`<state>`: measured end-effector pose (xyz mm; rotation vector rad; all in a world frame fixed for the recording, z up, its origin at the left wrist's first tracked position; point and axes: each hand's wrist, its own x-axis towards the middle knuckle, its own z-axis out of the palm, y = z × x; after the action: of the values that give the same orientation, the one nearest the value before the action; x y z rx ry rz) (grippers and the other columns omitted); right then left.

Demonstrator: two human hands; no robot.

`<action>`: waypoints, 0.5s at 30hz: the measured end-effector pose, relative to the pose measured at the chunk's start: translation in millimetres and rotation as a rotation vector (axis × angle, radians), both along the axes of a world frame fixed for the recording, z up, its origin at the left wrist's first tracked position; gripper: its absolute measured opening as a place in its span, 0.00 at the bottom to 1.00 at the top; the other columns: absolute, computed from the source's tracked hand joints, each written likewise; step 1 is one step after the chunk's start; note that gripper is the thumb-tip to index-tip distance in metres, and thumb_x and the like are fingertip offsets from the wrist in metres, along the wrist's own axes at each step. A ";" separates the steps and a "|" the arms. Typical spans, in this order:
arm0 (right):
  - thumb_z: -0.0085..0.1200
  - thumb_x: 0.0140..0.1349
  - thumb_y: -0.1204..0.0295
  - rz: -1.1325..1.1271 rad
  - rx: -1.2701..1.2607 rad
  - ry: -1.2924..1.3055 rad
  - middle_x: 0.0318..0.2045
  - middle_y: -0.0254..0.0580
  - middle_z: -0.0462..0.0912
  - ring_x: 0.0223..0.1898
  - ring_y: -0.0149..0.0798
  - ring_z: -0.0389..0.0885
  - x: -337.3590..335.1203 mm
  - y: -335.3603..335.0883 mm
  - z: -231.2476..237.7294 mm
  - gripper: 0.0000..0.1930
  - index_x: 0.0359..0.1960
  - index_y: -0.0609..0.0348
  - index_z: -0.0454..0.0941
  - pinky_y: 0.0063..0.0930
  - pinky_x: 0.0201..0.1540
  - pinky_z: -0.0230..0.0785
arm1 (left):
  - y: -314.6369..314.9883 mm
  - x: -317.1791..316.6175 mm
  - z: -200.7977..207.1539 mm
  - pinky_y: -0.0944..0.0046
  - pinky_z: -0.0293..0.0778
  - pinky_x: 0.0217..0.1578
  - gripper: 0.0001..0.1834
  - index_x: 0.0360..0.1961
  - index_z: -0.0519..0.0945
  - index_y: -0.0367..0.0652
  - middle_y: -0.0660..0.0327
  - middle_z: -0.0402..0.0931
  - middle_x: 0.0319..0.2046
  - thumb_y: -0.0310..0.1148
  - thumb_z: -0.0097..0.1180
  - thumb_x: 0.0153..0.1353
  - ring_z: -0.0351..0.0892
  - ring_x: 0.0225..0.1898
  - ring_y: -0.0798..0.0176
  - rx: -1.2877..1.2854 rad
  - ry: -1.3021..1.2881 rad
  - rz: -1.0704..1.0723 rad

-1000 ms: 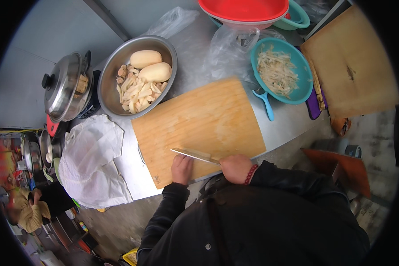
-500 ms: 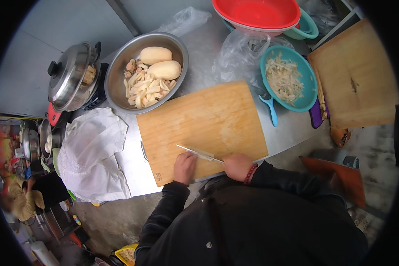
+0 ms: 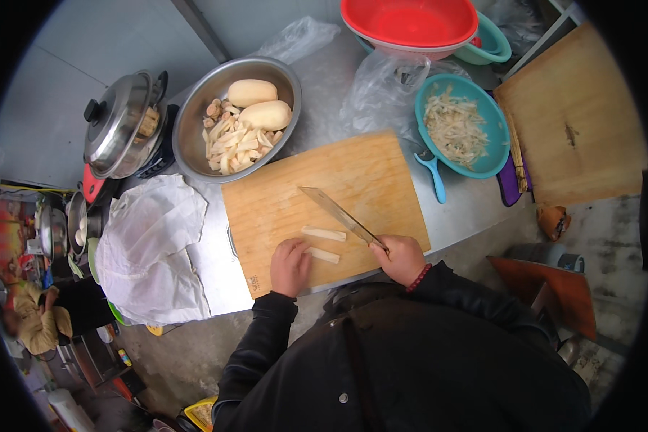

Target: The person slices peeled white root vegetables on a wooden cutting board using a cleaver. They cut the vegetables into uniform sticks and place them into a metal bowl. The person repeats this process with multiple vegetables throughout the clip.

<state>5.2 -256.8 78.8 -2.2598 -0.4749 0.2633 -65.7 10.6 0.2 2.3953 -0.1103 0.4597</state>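
In my right hand (image 3: pixel 400 259) is a kitchen knife (image 3: pixel 342 214), gripped by its handle, its blade slanting up and left over the wooden cutting board (image 3: pixel 367 169). Two pale strips lie below the blade: an upper strip (image 3: pixel 324 233) and a lower strip (image 3: pixel 322 255); they look like peeled lotus root. My left hand (image 3: pixel 290 268) rests on the board's near edge, fingers drawn together around the left end of the lower strip. Beyond the board, a steel bowl (image 3: pixel 295 108) holds two whole peeled lotus roots (image 3: pixel 266 115) and many cut strips (image 3: pixel 234 147).
Right of the board are a blue peeler (image 3: pixel 435 178) and a teal basin (image 3: pixel 498 133) of thin shreds. A white cloth (image 3: pixel 151 252) and a lidded steel pot (image 3: pixel 115 129) stand left. Plastic bags (image 3: pixel 381 86) and a red basin (image 3: pixel 410 21) sit behind. Another person (image 3: pixel 43 317) is far left.
The knife has lifted and swung from low over the board to pointing away, up and left. My hands have drawn apart slightly, and two separate strips now show on the board.
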 end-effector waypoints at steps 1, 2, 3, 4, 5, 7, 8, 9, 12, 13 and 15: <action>0.54 0.66 0.62 -0.007 -0.011 0.013 0.24 0.50 0.82 0.30 0.56 0.81 -0.5 -1.6 0.4 0.12 0.32 0.56 0.83 0.48 0.32 0.73 | -1.0 8.1 -0.7 0.51 0.76 0.46 0.11 0.39 0.84 0.40 0.54 0.81 0.43 0.23 0.64 0.52 0.79 0.46 0.46 -0.020 0.008 -0.005; 0.54 0.66 0.62 -0.015 -0.017 0.030 0.24 0.50 0.81 0.29 0.56 0.81 -1.1 -3.1 0.3 0.12 0.32 0.56 0.83 0.48 0.32 0.73 | -1.7 16.4 -2.0 0.51 0.76 0.47 0.12 0.40 0.84 0.39 0.54 0.81 0.43 0.23 0.64 0.52 0.79 0.46 0.46 -0.021 0.030 -0.003; 0.54 0.66 0.62 -0.007 -0.037 0.047 0.24 0.50 0.81 0.29 0.57 0.81 -1.5 -4.3 -0.3 0.12 0.31 0.56 0.83 0.49 0.32 0.72 | -2.0 25.0 -3.9 0.51 0.76 0.47 0.12 0.40 0.85 0.39 0.54 0.81 0.44 0.23 0.64 0.52 0.79 0.47 0.46 -0.021 0.052 -0.001; 0.54 0.66 0.62 -0.001 -0.053 0.066 0.24 0.50 0.81 0.29 0.57 0.81 -1.7 -5.3 -1.3 0.13 0.31 0.57 0.83 0.49 0.32 0.72 | -2.5 32.2 -6.0 0.52 0.76 0.48 0.13 0.41 0.85 0.39 0.54 0.82 0.44 0.23 0.64 0.52 0.79 0.47 0.46 -0.021 0.073 0.000; 0.54 0.66 0.62 0.004 -0.057 0.081 0.24 0.51 0.81 0.29 0.57 0.81 -1.9 -6.1 -2.4 0.13 0.30 0.57 0.82 0.50 0.32 0.72 | -1.8 37.5 -7.8 0.54 0.77 0.49 0.12 0.40 0.86 0.41 0.55 0.82 0.44 0.24 0.66 0.52 0.79 0.48 0.47 -0.009 0.181 0.008; 0.53 0.67 0.61 0.031 -0.118 0.081 0.24 0.51 0.81 0.29 0.58 0.81 -4.0 -5.4 -5.0 0.14 0.30 0.57 0.82 0.51 0.33 0.72 | -3.2 40.8 -11.1 0.54 0.77 0.47 0.09 0.36 0.86 0.41 0.56 0.82 0.41 0.25 0.67 0.51 0.80 0.46 0.49 0.001 0.180 0.019; 0.53 0.67 0.61 0.043 -0.141 0.080 0.24 0.52 0.81 0.29 0.58 0.81 -5.2 -4.4 -6.3 0.14 0.30 0.57 0.82 0.52 0.33 0.72 | -4.0 41.2 -12.5 0.55 0.78 0.46 0.07 0.34 0.86 0.41 0.57 0.83 0.40 0.25 0.68 0.51 0.81 0.45 0.49 0.005 0.212 0.035; 0.53 0.67 0.60 0.065 -0.166 0.076 0.24 0.52 0.81 0.29 0.58 0.81 -5.5 -3.3 -7.5 0.14 0.30 0.57 0.81 0.52 0.34 0.72 | -5.5 39.1 -13.4 0.55 0.78 0.45 0.07 0.32 0.86 0.41 0.57 0.83 0.39 0.25 0.68 0.51 0.81 0.44 0.50 -0.008 0.196 0.038; 0.52 0.67 0.60 0.130 -0.230 0.066 0.24 0.53 0.81 0.29 0.59 0.81 -6.7 1.7 -9.9 0.14 0.30 0.57 0.81 0.54 0.34 0.72 | -9.8 30.8 -14.1 0.56 0.79 0.42 0.05 0.30 0.85 0.41 0.57 0.83 0.37 0.26 0.69 0.51 0.82 0.41 0.50 -0.025 0.176 0.063; 0.52 0.67 0.60 0.149 -0.245 0.062 0.24 0.53 0.81 0.29 0.59 0.81 -6.4 3.4 -10.5 0.14 0.30 0.57 0.81 0.54 0.35 0.72 | -10.4 29.7 -14.1 0.56 0.79 0.41 0.05 0.29 0.85 0.41 0.57 0.83 0.36 0.27 0.70 0.51 0.82 0.41 0.50 -0.017 0.148 0.064; 0.52 0.67 0.61 0.174 -0.261 0.061 0.24 0.53 0.81 0.29 0.59 0.81 -7.1 6.4 -10.7 0.14 0.30 0.56 0.81 0.55 0.35 0.72 | -10.4 28.5 -14.0 0.56 0.79 0.41 0.05 0.29 0.85 0.41 0.57 0.83 0.36 0.27 0.70 0.51 0.82 0.41 0.50 -0.015 0.127 0.059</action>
<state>-1.9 -250.4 68.1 -2.4564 -0.6368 0.5074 -37.2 0.2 -13.8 2.4113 0.0206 0.3330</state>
